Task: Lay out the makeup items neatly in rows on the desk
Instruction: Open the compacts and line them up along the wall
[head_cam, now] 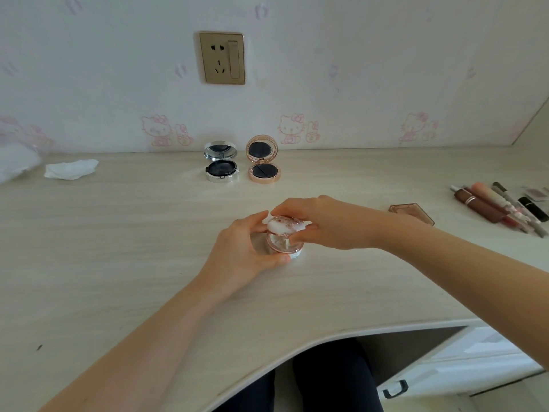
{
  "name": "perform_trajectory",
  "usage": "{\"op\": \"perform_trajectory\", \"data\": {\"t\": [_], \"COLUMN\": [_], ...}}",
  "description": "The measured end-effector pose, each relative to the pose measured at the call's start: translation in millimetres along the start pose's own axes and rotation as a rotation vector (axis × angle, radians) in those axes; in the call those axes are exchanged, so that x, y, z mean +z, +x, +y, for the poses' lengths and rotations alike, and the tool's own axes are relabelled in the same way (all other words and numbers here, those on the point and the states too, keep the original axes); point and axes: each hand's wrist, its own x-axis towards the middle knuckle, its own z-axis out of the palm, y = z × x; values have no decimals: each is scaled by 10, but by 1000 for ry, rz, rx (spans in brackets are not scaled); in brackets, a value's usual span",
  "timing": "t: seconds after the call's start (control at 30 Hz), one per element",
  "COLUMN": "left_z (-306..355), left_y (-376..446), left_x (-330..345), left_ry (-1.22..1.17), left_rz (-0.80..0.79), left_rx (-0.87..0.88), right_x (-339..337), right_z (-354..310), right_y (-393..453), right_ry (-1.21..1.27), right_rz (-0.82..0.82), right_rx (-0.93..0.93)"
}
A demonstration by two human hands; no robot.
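both hands (246, 251) hold a round pink compact (284, 237) on the desk (118, 248)

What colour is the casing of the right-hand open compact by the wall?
Rose gold compact, with a dark pan and mirror inside; the head view shows it clearly.

Silver compact (221, 162) w/ black inside; rose-gold compact (263, 159), black too; my compact (284, 236) pink, floral lid; desk (118, 233) pale woodgrain; wallpaper (297, 127) pink cartoon cats.
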Motion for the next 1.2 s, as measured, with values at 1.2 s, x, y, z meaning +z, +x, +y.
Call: {"op": "perform_trajectory", "data": {"t": [1.2], "left_z": [-21], "left_y": [-44], "left_x": [45], "left_ry": [-59], "left_rz": [23], "left_rx": [3], "right_x": [60], "right_z": [136], "right_y": [33], "right_ry": [215], "right_rz": [155], "right_rx": [205]}}
